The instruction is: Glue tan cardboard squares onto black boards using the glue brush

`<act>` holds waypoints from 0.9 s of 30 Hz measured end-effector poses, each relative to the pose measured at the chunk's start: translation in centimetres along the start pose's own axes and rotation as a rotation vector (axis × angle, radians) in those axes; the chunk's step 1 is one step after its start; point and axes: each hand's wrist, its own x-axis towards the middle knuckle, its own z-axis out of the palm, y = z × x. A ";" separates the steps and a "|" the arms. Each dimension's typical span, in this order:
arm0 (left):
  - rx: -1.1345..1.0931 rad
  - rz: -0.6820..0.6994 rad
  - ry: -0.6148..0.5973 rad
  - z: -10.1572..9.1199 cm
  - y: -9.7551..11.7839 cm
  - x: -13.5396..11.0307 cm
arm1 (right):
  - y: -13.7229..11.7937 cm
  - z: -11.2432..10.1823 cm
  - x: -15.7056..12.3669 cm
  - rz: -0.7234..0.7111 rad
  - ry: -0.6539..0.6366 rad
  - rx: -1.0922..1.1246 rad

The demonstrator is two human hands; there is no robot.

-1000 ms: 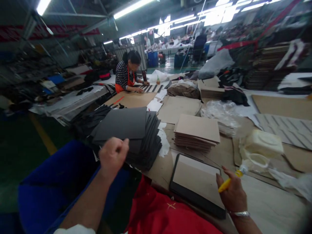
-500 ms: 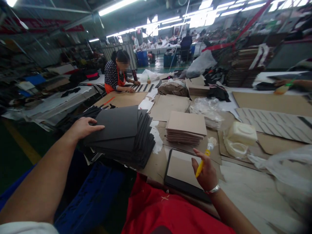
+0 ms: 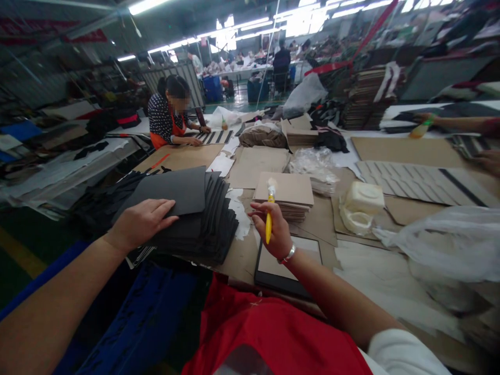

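Observation:
My left hand (image 3: 146,221) is at the near edge of the top black sheet (image 3: 183,185), its fingers on the upper face and its thumb along the edge. That sheet bends slightly on top of a thick, fanned stack of black sheets (image 3: 221,224). A yellow-handled brush (image 3: 269,226) is gripped in my right hand (image 3: 278,229), bristles pointing up and away. Beyond the bristles lies a pile of beige boards (image 3: 295,187). Under my right wrist a beige board (image 3: 308,250) rests on a black piece (image 3: 265,278) at the table's front edge.
A cut-open plastic jug (image 3: 363,203) stands right of the boards, near a clear plastic bag (image 3: 449,245). Across the table a co-worker (image 3: 170,114) handles a striped panel (image 3: 214,137). Another person's arm (image 3: 457,122) reaches in at right. A blue bin (image 3: 136,312) is below left.
My right hand has moved left with the brush, from above the single board to beside the beige pile. My left hand has closed in on the top black sheet's edge. The view has shifted right.

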 end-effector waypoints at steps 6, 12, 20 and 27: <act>0.044 0.341 0.349 -1.6 6.4 -0.1 | -1.7 -0.5 0.0 0.308 0.053 0.301; -0.269 0.629 0.414 3.7 23.3 2.2 | 3.0 -8.4 -5.2 0.335 0.369 -0.404; -0.485 0.753 0.015 16.0 35.1 2.6 | 12.6 -15.3 -14.5 0.605 0.088 -1.087; -0.529 0.778 -0.126 16.8 35.5 3.3 | 13.6 -14.5 -13.1 0.695 -0.124 -1.290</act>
